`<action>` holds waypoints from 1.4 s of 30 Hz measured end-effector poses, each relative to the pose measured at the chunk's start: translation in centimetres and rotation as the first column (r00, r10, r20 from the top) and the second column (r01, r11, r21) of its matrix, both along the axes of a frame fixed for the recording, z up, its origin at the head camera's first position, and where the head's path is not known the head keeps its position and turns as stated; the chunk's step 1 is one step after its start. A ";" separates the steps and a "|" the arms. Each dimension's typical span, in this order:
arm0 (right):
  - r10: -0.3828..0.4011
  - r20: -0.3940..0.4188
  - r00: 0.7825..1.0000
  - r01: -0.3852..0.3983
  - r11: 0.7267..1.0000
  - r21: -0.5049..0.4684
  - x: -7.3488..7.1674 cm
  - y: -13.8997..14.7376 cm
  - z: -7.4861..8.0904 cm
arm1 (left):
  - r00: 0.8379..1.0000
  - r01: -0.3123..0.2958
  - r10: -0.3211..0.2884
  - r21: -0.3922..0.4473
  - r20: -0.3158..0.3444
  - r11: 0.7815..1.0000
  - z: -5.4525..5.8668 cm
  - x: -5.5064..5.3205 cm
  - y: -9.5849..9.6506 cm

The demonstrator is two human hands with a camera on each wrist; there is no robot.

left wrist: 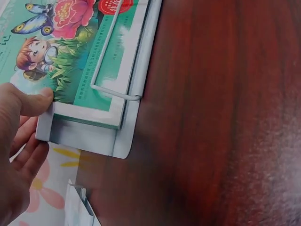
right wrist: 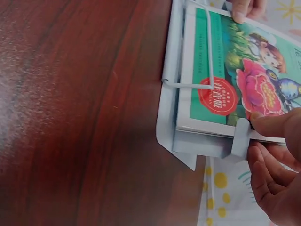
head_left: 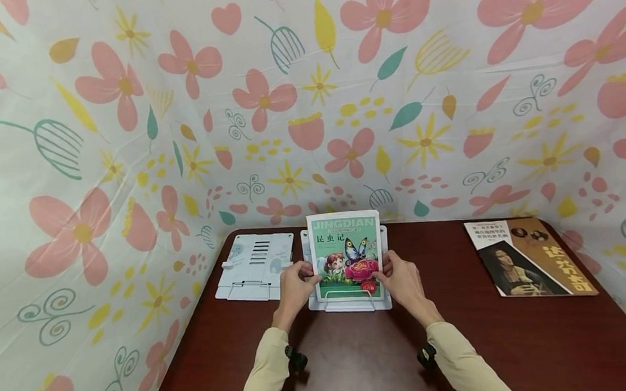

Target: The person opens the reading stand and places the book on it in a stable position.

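Book, green-covered, leans on a white stand near the far edge of the surface, a wire bar across its lower front. The left hand and right hand pinch opposite sides of book and stand together (thumbs in front, fingers behind).

flowered backdrop (creased), reddish-brown table

Cream sleeves, black wrist cameras
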State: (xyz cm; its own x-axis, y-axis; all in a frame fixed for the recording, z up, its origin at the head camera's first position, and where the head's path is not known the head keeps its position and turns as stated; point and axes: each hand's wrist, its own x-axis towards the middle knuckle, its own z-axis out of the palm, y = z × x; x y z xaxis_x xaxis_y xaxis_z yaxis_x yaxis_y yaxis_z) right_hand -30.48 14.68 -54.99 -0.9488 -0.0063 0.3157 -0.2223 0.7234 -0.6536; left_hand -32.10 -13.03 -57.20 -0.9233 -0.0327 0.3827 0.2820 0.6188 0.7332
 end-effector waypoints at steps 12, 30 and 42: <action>-0.008 -0.065 0.998 0.004 0.998 -0.059 2.5 0.7 -1.8 | 0.997 -0.003 -0.005 0.104 0.077 0.995 -2.1 1.8 -1.7; -0.002 0.211 0.978 0.038 0.985 -0.169 5.2 1.4 -3.6 | 0.969 0.054 -0.053 0.005 0.243 0.999 -2.2 3.5 -1.1; -0.021 0.200 0.980 0.048 0.990 -0.134 4.6 3.2 -3.2 | 0.950 0.086 -0.100 0.061 0.296 0.994 -1.9 2.2 1.3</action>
State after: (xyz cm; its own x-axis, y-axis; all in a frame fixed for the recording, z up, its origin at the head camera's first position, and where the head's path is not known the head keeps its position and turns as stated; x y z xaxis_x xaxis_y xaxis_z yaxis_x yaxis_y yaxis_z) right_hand -25.90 17.91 -58.21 -0.9914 0.0576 0.1176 -0.0555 0.6286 -0.7757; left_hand -29.89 -11.69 -59.12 -0.9949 0.0473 0.0891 0.1002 0.5634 0.8201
